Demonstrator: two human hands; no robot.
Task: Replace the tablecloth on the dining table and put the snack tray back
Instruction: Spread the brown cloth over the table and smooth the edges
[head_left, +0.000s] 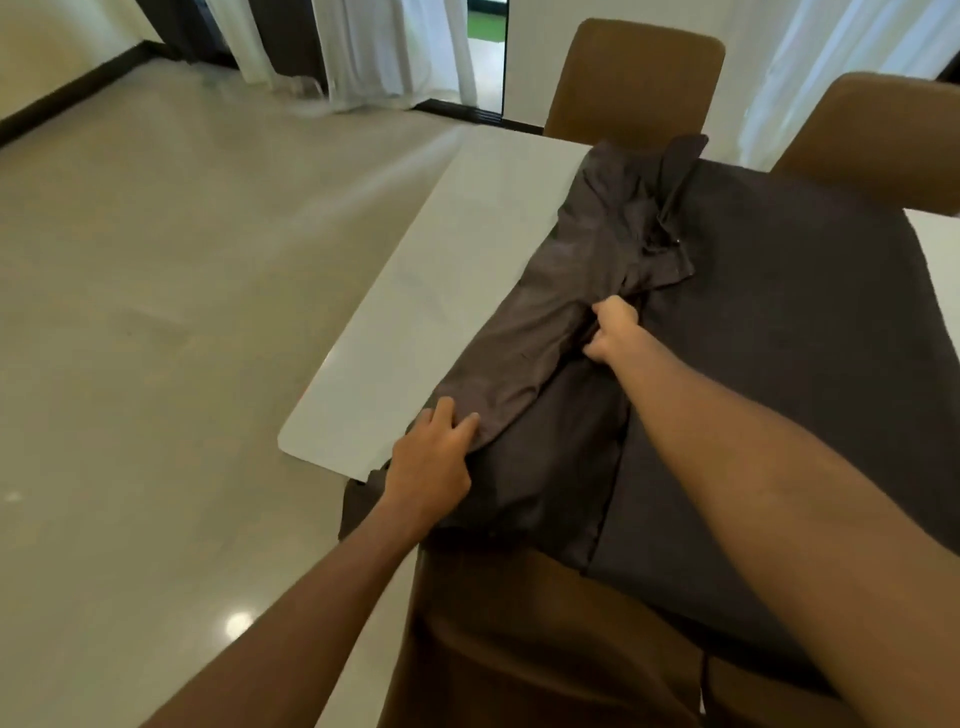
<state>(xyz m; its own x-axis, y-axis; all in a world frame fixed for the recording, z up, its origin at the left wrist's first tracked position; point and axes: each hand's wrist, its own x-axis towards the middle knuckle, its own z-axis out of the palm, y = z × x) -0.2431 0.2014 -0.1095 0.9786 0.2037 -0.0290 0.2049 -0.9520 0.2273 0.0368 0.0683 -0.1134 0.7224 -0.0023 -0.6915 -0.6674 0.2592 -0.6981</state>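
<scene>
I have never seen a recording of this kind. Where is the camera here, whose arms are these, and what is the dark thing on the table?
There is no machine here. A person wears one wide-angle camera on the head. It looks forward and down, so the two bare arms you see are that person's own. The dark thing is a tablecloth. It lies partly folded over on itself on a white table, whose top shows at the left. The left hand grips the near end of the folded part. The right hand grips a bunched part farther along the same fold. Brown chairs stand at the far side of the table.
</scene>
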